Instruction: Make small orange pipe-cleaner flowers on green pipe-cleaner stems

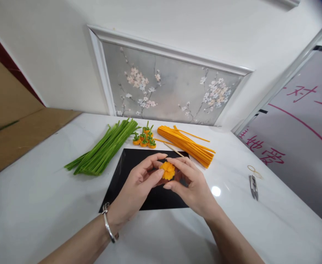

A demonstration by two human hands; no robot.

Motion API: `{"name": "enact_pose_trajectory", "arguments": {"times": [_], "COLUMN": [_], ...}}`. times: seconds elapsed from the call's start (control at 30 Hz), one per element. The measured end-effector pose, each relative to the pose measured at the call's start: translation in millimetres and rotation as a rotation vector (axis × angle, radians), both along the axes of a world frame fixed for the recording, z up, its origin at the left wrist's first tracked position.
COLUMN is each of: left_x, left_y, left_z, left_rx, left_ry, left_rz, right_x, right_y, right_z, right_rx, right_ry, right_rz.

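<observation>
Above the black mat (152, 200), a small orange pipe-cleaner pumpkin (167, 171) with rounded, petal-like lobes is held between both hands. My left hand (141, 179) grips it from the left, the thumb pressing on its edge. From the other side my right hand (191, 183) curls around it, fingertips at its upper edge and thumb just below. The far side of the piece is hidden by the fingers. Behind the mat stand several small orange pieces with green tops (144, 137), set close together.
Bundled green pipe cleaners (104, 150) lie at the left, orange pipe cleaners (187, 145) at the right. A thin wooden stick (173, 149) rests at the mat's back edge. Thread snips (253, 187) and a ring of thin wire (254, 171) lie far right. A wall (177, 33) bounds the table behind.
</observation>
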State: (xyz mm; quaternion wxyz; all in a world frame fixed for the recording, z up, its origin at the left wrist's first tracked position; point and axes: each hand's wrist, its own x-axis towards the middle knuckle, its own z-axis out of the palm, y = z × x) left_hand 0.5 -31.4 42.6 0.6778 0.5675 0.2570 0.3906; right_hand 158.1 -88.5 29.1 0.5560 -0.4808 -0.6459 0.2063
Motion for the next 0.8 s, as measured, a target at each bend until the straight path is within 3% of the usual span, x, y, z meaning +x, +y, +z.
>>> {"name": "enact_pose_trajectory", "arguments": {"times": [0.2,0.43,0.63,0.8], "left_x": [-2,-3,-4,-6], "left_y": [5,6,8,10], "left_z": [1.4,5.1,6.6,6.2], "left_rx": [0.133,0.329,0.352,0.349], "left_ry": [0.041,0.107,0.13,0.153], "left_rz": [-0.075,-0.07,-0.093,-0.067], "right_x": [2,2,1,8], "right_y": [1,1,-1,-4], "right_z": [-0.9,-0.8,-1.3,10.5], "right_rx": [-0.017,-0.001,-0.037,-0.156], "right_ry": [0.126,0.075,0.076,0.29], "right_rz": [0.026,-0.018,-0.036,0.055]}}
